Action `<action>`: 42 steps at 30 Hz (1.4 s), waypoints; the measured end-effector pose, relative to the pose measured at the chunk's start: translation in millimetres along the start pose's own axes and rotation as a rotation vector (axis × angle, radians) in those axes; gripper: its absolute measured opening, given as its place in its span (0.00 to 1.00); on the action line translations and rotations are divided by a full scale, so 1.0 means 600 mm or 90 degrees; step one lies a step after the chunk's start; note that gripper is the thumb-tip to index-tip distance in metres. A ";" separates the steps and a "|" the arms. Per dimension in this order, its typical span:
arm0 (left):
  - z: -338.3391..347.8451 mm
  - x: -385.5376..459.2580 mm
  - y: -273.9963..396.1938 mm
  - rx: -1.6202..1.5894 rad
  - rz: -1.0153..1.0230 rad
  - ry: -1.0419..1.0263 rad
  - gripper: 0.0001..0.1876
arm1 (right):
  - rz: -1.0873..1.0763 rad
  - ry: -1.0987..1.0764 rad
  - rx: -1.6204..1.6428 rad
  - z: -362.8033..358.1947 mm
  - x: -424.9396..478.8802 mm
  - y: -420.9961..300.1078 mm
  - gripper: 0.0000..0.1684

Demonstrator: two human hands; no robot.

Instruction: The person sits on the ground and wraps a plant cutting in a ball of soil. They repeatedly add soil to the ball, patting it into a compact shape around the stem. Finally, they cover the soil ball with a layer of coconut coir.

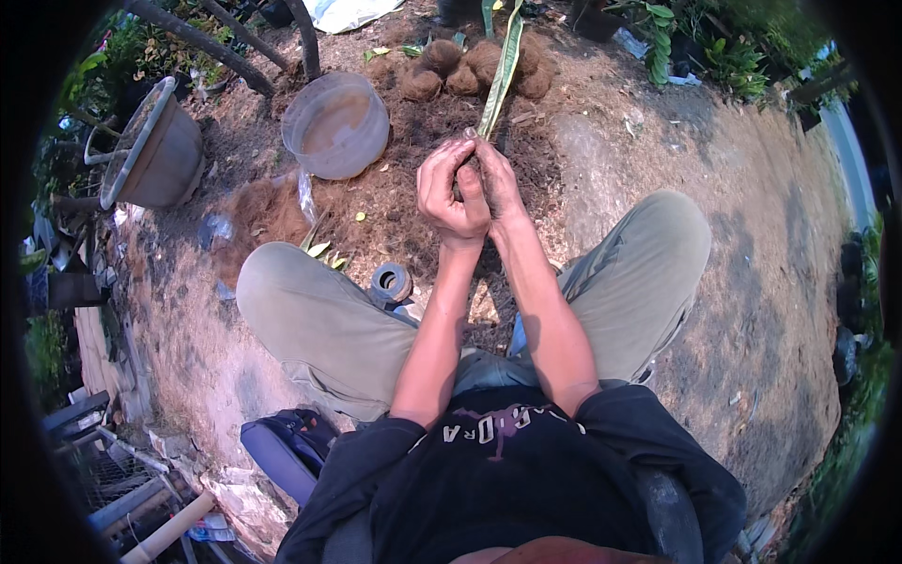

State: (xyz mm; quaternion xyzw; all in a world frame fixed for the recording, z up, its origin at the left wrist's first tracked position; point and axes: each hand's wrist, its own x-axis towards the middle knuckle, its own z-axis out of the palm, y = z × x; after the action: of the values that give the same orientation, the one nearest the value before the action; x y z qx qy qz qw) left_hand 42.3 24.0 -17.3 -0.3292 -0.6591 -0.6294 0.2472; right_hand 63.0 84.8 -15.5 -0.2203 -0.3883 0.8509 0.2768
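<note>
My left hand [454, 190] and my right hand [499, 176] are cupped together above dark loose fibre on the ground, both soiled. A long variegated snake plant leaf [504, 77] rises from between the fingertips, pointing away from me. What the palms enclose at its base is hidden. Beyond the hands lie several round brown fibre balls [463, 79]. Left of them stands a clear round plastic tub [337, 127] with a little brownish matter at its bottom. Loose brown fibre [264, 218] is heaped nearer my left knee.
A large grey plant pot [158, 151] lies tilted at the left. Near my left shin is a small dark ring-shaped object [391, 282]. Thin trunks [211, 49] stand at the upper left. A blue bag [289, 451] rests beside my left hip. Cut leaves [318, 249] lie by the knee.
</note>
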 end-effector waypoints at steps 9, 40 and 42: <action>0.007 -0.002 -0.036 -0.416 -0.465 0.227 0.29 | 0.049 -0.035 -0.053 0.011 -0.009 -0.016 0.32; 0.019 -0.004 -0.019 -0.163 -0.263 0.091 0.13 | 0.024 -0.081 -0.129 -0.026 0.014 0.023 0.25; 0.001 0.018 -0.021 -0.372 -0.425 0.121 0.17 | 0.014 -0.054 -0.088 -0.001 -0.008 -0.008 0.28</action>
State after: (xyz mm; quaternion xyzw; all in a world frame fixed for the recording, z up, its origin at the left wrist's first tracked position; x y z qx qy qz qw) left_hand 25.7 26.0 -17.8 -0.0951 -0.4983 -0.8617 -0.0130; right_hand 68.1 84.8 -11.0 -0.2066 -0.4555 0.8335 0.2348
